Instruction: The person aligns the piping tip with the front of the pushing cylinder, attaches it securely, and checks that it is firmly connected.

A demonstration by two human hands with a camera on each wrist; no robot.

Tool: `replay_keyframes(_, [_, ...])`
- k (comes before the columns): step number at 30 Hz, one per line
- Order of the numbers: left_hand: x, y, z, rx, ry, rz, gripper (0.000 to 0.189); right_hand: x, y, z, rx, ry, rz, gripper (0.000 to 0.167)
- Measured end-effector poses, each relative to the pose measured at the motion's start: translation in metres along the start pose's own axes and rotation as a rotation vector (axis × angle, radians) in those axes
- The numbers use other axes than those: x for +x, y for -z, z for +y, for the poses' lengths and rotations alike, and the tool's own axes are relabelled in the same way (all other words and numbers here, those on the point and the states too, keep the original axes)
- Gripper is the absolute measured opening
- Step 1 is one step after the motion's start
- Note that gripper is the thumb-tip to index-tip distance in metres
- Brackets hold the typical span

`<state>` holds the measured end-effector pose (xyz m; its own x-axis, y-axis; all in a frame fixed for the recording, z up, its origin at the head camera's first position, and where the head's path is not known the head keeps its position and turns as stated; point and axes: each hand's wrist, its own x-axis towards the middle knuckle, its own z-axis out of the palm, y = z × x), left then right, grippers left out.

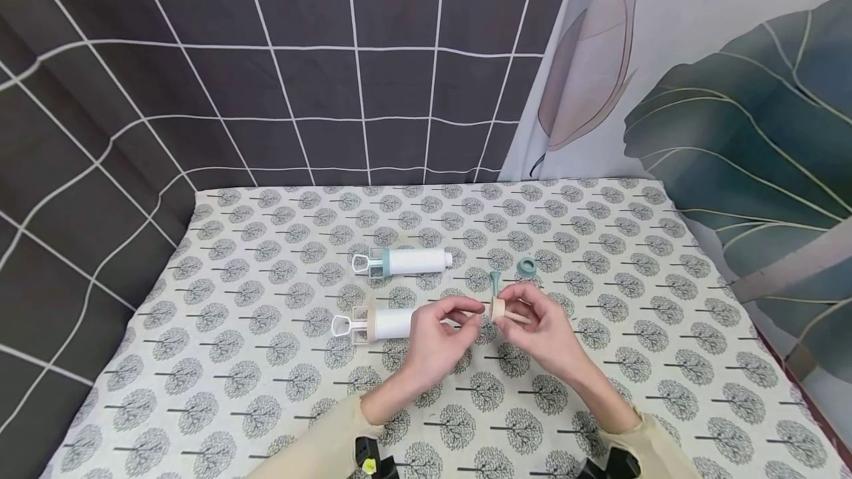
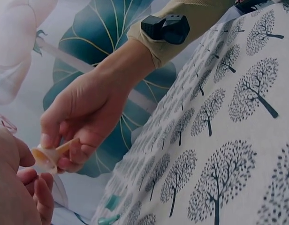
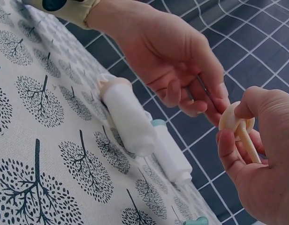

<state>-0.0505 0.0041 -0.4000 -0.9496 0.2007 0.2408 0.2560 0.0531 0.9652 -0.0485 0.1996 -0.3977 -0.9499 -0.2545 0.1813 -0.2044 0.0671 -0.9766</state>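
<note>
From here I judge the peach nozzle [image 1: 497, 309], pinched by the right hand [image 1: 541, 325] right of the near white tube [image 1: 393, 324], is being readied, probably calling next for the relaxed, seemingly empty left hand [image 1: 435, 335] to steady it.

I record the beige funnel-shaped piece [image 3: 228, 120] as smooth, plastic-looking, with a satin finish. Near white barrel [image 1: 393, 324]: smooth, apparently plastic, soft sheen; far white barrel [image 1: 418, 261], same finding. Teal ring [image 1: 526, 273] and teal nozzle [image 1: 495, 284]: plastic by appearance. Worktop cloth [image 1: 286, 372]: woven fabric, matt, fine grain visible in the right wrist view. Dark curtain [image 1: 393, 6]: matt cloth, rippled. My sleeves [image 1: 319, 438]: matt fabric. Black wrist mount [image 2: 176, 29]: hard, plastic-looking.
</note>
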Motion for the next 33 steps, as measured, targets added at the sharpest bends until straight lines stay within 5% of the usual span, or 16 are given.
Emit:
replay_keyframes(9, [0.003,0.024,-0.010,0.121,-0.053,0.004,0.023,0.001,0.000,0.001,-0.035,-0.004,0.017,0.032])
replay_keyframes(22, [0.009,0.068,-0.019,0.341,-0.021,-0.088,0.033,-0.001,-0.003,0.000,-0.039,-0.016,0.023,0.031])
replay_keyframes(33, [0.011,0.090,-0.020,0.524,0.000,-0.163,0.037,0.000,-0.004,0.000,-0.042,0.011,0.015,0.030])
